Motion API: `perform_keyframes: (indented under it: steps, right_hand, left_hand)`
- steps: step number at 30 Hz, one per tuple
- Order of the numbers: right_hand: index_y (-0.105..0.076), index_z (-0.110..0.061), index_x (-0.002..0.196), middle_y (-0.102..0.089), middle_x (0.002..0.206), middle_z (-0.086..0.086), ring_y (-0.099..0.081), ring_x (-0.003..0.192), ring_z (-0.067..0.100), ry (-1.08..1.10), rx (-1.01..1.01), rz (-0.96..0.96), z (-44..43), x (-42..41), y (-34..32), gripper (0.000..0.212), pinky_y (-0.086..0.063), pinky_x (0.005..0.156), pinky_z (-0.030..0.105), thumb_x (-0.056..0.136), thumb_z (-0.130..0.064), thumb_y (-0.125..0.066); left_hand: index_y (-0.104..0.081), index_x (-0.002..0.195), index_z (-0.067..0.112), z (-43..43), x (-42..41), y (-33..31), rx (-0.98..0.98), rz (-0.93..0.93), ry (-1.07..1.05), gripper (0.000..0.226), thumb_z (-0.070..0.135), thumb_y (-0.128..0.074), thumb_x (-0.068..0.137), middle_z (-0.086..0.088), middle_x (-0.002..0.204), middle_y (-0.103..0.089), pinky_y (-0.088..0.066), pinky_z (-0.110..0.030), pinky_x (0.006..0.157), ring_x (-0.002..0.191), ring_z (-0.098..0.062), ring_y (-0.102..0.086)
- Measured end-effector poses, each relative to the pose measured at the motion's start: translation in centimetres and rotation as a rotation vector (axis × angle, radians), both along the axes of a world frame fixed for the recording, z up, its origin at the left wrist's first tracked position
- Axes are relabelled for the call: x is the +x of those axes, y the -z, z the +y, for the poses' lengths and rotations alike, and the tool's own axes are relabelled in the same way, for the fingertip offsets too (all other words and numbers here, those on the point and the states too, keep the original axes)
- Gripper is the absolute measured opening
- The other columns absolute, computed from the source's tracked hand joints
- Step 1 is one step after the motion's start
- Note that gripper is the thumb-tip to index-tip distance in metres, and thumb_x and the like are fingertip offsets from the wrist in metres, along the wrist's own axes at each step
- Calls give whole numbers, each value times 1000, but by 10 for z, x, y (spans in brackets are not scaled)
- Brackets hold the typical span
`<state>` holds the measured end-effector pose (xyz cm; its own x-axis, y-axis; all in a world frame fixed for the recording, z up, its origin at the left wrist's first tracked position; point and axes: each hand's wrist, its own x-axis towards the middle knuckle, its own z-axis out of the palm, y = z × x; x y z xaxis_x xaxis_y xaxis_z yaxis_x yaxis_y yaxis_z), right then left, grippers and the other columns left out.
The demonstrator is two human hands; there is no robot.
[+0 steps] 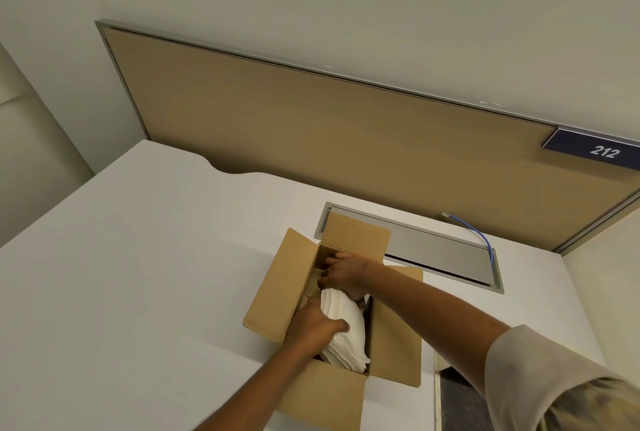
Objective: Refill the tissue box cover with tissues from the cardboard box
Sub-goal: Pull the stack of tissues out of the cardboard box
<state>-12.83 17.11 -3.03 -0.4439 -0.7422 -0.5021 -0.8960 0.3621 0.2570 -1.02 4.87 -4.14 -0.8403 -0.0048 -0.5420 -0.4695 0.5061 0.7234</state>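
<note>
Hands inside cardboard box [277,278] on white bench [138,257].
Raised flaps ring both hands; left hand [313,325] and right hand [346,274] clasp the white tissues [346,337]; cable tray [433,257] just beyond.

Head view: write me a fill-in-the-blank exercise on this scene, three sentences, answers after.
1. Both hands grip a stack of white tissues inside an open ____ box.
2. The sign on the brown partition reads ____.
3. A thin ____ cable runs into the grey hatch behind the box.

Missing words: cardboard; 212; blue
</note>
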Motion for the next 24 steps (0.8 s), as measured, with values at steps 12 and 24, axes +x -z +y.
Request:
perform_keyframes:
  steps: [12,24]
  right_hand:
    - [-46,-9,134,-54,131,13,-37,126,29,125,-116,-130,2,0,-22,81,-39,103,43,66,-30,-86]
    - [-52,-25,129,-57,122,3,-33,117,23,467,-439,-215,41,28,-111,62,-27,96,43,71,-35,-75]
  left_hand:
    - [-53,121,18,6,30,-48,-233,221,-185,46,42,-66,84,-1,115,-62,-51,-29,81,100,-19,-60]
    - [-55,119,27,-31,50,-111,-191,385,-139,45,40,-73,80,6,110,-59,-52,-36,86,92,-14,-55]
